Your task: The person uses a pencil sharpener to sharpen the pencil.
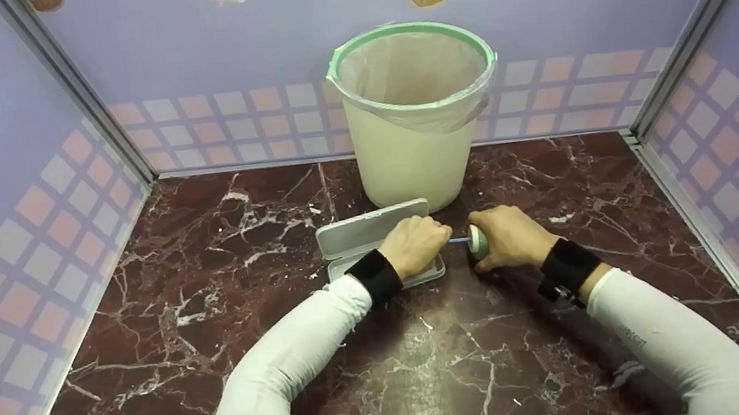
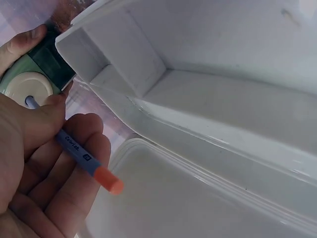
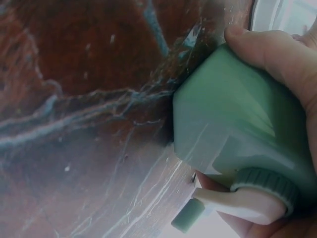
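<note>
My left hand [image 1: 414, 246] pinches a blue pencil [image 2: 79, 152] with an orange end. The pencil's other end sits in the round cream hole of a green crank pencil sharpener [image 3: 237, 111]. My right hand [image 1: 513, 238] grips the sharpener's body from the right. In the right wrist view, its cream crank [image 3: 242, 204] with a green knob shows at the far end from the pencil. Just under and left of my left hand, a white pencil case [image 1: 375, 226] lies with its lid raised. The inside that shows in the left wrist view has a divider [image 2: 124, 54].
Behind the case stands a cream bin [image 1: 409, 153] with a green rim and a clear liner. Patterned panels [image 1: 240, 128] close off the back and both sides of the dark red marbled tabletop [image 1: 168, 345]. Small pale scraps lie about on it.
</note>
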A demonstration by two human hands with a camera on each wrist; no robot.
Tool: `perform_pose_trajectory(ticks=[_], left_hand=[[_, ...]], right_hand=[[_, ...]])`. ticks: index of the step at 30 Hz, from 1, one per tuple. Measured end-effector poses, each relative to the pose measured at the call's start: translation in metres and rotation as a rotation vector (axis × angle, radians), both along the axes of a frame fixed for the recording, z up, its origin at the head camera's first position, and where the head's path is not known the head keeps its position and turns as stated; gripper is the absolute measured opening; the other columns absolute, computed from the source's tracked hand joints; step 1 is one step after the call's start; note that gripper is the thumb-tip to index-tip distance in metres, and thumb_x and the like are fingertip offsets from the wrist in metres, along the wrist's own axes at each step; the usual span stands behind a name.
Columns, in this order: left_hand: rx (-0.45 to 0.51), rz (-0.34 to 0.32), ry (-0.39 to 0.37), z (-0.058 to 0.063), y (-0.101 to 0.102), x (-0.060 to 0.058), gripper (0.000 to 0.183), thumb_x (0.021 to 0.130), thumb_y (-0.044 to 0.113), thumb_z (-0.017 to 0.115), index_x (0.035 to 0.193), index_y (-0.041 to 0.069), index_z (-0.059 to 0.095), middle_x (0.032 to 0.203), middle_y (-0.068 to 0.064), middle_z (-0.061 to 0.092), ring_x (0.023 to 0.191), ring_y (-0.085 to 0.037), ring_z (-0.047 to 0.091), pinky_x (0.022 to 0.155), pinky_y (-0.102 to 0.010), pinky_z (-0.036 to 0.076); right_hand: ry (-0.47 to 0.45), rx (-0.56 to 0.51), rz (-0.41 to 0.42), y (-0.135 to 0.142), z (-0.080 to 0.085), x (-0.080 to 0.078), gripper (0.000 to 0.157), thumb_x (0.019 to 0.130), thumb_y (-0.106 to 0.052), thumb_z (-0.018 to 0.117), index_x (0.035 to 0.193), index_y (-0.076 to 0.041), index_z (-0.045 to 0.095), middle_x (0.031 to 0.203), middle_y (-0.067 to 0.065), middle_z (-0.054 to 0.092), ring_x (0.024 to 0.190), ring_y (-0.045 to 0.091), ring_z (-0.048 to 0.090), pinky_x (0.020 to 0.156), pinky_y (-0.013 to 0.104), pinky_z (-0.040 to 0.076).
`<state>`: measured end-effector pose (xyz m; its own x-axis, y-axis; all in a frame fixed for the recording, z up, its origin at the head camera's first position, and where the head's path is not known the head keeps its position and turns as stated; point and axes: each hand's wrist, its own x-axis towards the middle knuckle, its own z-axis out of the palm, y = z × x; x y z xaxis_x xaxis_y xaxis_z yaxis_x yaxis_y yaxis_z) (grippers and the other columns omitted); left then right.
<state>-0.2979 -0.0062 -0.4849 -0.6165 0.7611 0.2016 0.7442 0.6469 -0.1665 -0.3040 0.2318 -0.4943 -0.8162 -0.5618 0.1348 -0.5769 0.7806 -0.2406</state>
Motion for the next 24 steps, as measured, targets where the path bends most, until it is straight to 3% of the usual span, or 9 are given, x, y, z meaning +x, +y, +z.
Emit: perform_pose_trajectory(ticks=[8, 15, 18, 24], left_hand=[[-0.012, 0.009, -0.055, -0.0006, -0.0007, -0.0012, 0.010, 0.092, 0.002, 0.073, 0.094, 0.010, 0.079, 0.089, -0.008, 0.083, 0.080, -0.030, 0.083, 0.072, -0.043, 0.069], [0.037, 0.046, -0.125, -0.0013, -0.0007, -0.0017, 0.011, 0.088, 0.000, 0.074, 0.091, 0.010, 0.078, 0.088, -0.009, 0.083, 0.080, -0.033, 0.082, 0.073, -0.047, 0.068], [0.075, 0.053, -0.097, -0.0012, -0.0010, -0.0003, 0.008, 0.090, 0.004, 0.074, 0.091, 0.010, 0.077, 0.089, -0.008, 0.082, 0.081, -0.033, 0.082, 0.072, -0.046, 0.068], [0.060, 0.049, 0.047, 0.0000, 0.0004, 0.0027, 0.009, 0.096, 0.008, 0.072, 0.093, 0.014, 0.077, 0.091, -0.004, 0.082, 0.081, -0.027, 0.082, 0.068, -0.041, 0.067]], right_hand=[[-0.002, 0.001, -0.004, 0.0004, 0.0007, 0.0005, 0.060, 0.058, -0.029, 0.108, 0.098, -0.011, 0.068, 0.086, 0.003, 0.076, 0.077, 0.030, 0.072, 0.076, 0.054, 0.061], [-0.005, 0.001, -0.009, 0.0002, 0.0021, -0.0001, 0.059, 0.057, -0.029, 0.107, 0.098, -0.011, 0.067, 0.085, 0.003, 0.076, 0.077, 0.030, 0.072, 0.076, 0.054, 0.061], [0.001, 0.005, -0.010, 0.0002, 0.0022, -0.0006, 0.059, 0.057, -0.029, 0.107, 0.097, -0.012, 0.066, 0.085, 0.003, 0.076, 0.077, 0.031, 0.072, 0.076, 0.055, 0.061], [-0.004, 0.002, -0.003, 0.0000, 0.0011, -0.0013, 0.059, 0.057, -0.029, 0.107, 0.095, -0.013, 0.065, 0.084, 0.002, 0.075, 0.075, 0.029, 0.071, 0.074, 0.054, 0.060]])
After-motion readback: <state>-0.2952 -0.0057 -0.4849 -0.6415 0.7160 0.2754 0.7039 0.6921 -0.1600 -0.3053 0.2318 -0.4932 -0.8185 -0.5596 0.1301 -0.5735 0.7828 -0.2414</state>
